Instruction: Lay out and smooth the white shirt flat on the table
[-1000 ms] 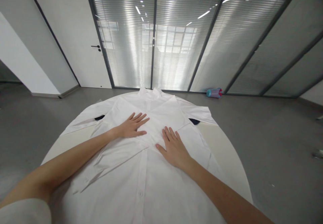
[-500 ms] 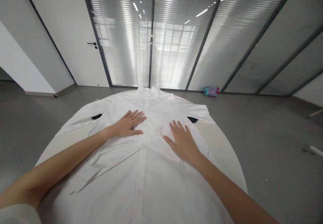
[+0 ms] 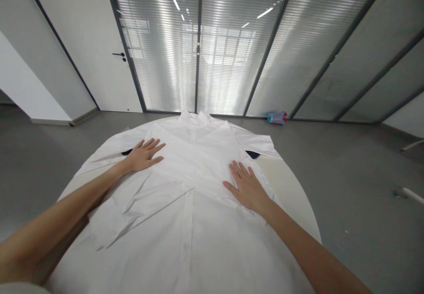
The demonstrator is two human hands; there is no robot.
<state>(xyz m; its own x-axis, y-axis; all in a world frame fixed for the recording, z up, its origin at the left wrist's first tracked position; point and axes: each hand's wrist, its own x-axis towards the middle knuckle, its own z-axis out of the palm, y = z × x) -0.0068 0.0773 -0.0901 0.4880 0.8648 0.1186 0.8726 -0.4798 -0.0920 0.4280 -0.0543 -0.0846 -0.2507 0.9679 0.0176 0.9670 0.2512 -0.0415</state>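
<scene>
A white button-up shirt (image 3: 195, 161) lies spread flat on a round white table (image 3: 291, 188), collar at the far edge, both sleeves folded in across the chest. My left hand (image 3: 144, 155) rests palm down on the shirt's left shoulder area, fingers stretched out. My right hand (image 3: 247, 186) lies flat on the shirt's right side near the folded sleeve, fingers slightly spread. Neither hand holds anything.
Grey floor surrounds the table. Glass partitions with blinds stand behind it, and a white door (image 3: 96, 51) is at the left. A blue and red bottle (image 3: 277, 117) lies on the floor by the glass. A small dark item (image 3: 253, 154) peeks out beneath the right sleeve.
Both hands have slid outward over the shirt from its middle: the left hand toward the left shoulder, the right hand toward the right side.
</scene>
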